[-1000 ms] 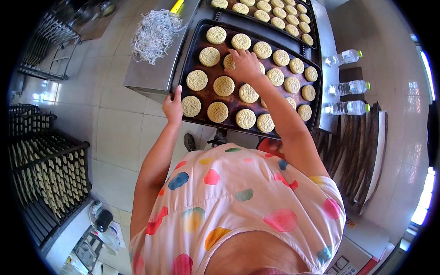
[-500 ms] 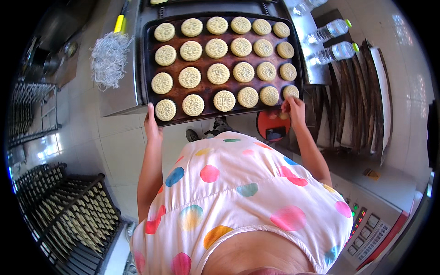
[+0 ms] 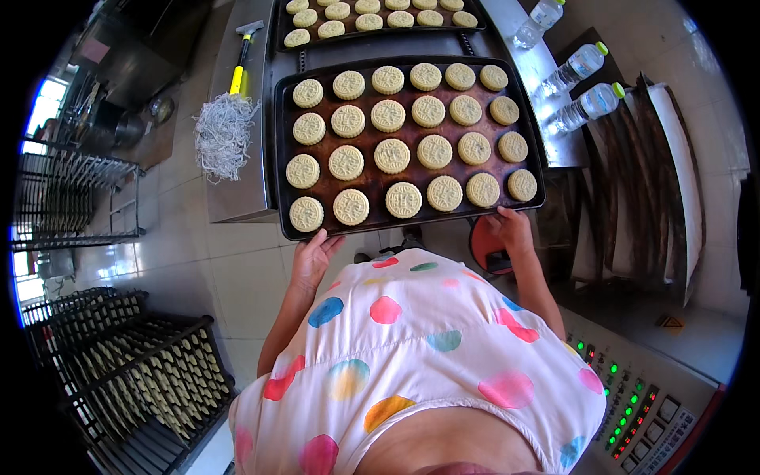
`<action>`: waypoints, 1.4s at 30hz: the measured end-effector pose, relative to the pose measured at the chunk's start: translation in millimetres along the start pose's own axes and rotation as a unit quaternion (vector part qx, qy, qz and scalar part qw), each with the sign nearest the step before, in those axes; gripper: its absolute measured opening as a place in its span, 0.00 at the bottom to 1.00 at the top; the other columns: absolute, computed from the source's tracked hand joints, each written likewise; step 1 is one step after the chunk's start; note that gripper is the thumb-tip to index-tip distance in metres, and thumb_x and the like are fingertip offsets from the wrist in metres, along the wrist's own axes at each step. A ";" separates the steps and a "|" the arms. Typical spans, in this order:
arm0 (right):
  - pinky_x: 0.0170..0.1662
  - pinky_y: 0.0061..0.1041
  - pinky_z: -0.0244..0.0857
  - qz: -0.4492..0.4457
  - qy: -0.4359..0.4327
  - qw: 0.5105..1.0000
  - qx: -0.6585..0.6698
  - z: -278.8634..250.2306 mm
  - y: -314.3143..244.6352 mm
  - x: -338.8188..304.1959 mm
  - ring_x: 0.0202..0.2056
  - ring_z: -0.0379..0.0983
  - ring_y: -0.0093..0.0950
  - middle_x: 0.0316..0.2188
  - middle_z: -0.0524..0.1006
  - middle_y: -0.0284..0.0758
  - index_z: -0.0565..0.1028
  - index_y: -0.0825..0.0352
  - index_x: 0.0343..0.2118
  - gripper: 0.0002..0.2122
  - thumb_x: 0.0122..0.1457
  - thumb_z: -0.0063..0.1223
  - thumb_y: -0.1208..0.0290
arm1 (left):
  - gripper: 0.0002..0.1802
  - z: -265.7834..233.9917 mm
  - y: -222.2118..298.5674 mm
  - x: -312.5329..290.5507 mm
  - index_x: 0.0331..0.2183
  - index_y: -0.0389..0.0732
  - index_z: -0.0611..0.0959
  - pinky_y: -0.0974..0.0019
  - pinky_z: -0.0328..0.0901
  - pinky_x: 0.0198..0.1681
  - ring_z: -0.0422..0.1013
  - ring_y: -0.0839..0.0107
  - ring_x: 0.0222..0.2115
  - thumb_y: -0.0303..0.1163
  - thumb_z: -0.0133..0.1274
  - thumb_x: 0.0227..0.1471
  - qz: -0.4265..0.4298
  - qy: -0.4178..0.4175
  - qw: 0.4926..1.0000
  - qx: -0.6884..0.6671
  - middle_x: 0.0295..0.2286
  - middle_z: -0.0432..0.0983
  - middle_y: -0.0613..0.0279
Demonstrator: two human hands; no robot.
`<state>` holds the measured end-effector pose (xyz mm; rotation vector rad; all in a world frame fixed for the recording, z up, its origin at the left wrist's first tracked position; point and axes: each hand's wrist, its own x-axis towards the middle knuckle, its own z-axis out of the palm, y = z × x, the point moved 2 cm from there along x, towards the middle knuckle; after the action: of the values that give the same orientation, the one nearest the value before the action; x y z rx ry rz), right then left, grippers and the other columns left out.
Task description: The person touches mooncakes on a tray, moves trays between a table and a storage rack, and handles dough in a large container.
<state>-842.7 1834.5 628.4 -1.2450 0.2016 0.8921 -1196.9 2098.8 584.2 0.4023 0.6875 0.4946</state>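
Observation:
A dark rectangular baking tray lies on the metal counter in front of me, its near edge jutting over the counter's side. On it, several round, pale yellow stamped cakes stand in even rows. My left hand grips the near edge close to the left corner, thumb at the rim and the other fingers partly hidden beneath. Towards the right corner, my right hand holds the same edge with bent fingers, just below the last cake.
Behind lies a second tray of cakes. A yellow-handled scraper and white stringy bundle sit left; plastic bottles stand right. Racks of cakes are lower left, a control panel lower right, a red round stool below the tray.
My left hand has shifted from the tray's left corner to its near edge. My right hand has left the corner cake for the rim. The view has shifted, showing more of the far tray.

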 end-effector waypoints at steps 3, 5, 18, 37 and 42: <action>0.44 0.34 0.69 -0.056 -0.040 0.998 -0.009 9.2 -9.3 -15.1 0.37 0.73 0.31 0.35 0.75 0.36 0.69 0.71 0.39 0.13 0.49 0.52 0.79 | 0.12 3.6 12.4 1.1 0.38 0.36 0.73 0.55 0.66 0.46 0.71 0.60 0.38 0.26 0.53 0.49 0.061 0.008 0.998 0.005 0.35 0.74 0.55; 0.44 0.34 0.70 -0.066 -0.044 0.997 -0.014 12.6 -9.5 -16.7 0.34 0.74 0.30 0.31 0.75 0.37 0.69 0.73 0.35 0.10 0.48 0.53 0.79 | 0.12 2.2 14.1 6.3 0.37 0.36 0.73 0.55 0.66 0.46 0.71 0.61 0.38 0.27 0.54 0.49 0.050 0.021 0.998 0.004 0.35 0.74 0.54; 0.39 0.33 0.73 -0.080 -0.025 0.996 0.031 5.6 3.0 -1.8 0.31 0.75 0.31 0.29 0.73 0.37 0.63 0.71 0.35 0.13 0.49 0.53 0.80 | 0.12 3.1 12.4 7.5 0.36 0.35 0.73 0.52 0.60 0.54 0.65 0.56 0.46 0.29 0.54 0.50 0.019 -0.041 0.999 0.004 0.39 0.70 0.53; 0.42 0.32 0.70 -0.043 -0.150 0.987 -0.036 15.2 -4.5 -4.8 0.38 0.74 0.34 0.36 0.75 0.42 0.66 0.72 0.37 0.10 0.55 0.47 0.73 | 0.14 24.8 8.7 5.7 0.39 0.36 0.73 0.55 0.63 0.51 0.67 0.58 0.46 0.33 0.52 0.52 0.048 -0.024 0.995 0.083 0.41 0.71 0.51; 0.44 0.27 0.68 0.052 -0.235 0.962 -0.130 22.1 14.1 -14.7 0.39 0.74 0.29 0.39 0.75 0.39 0.69 0.69 0.42 0.12 0.55 0.47 0.70 | 0.17 16.0 -25.5 -7.8 0.43 0.36 0.73 0.58 0.64 0.50 0.69 0.61 0.44 0.34 0.50 0.53 0.000 -0.067 0.988 0.140 0.44 0.71 0.49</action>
<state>-869.1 1847.5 634.4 -1.2310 -0.2379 1.3098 -1183.5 2070.8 586.5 0.6931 0.6288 0.3673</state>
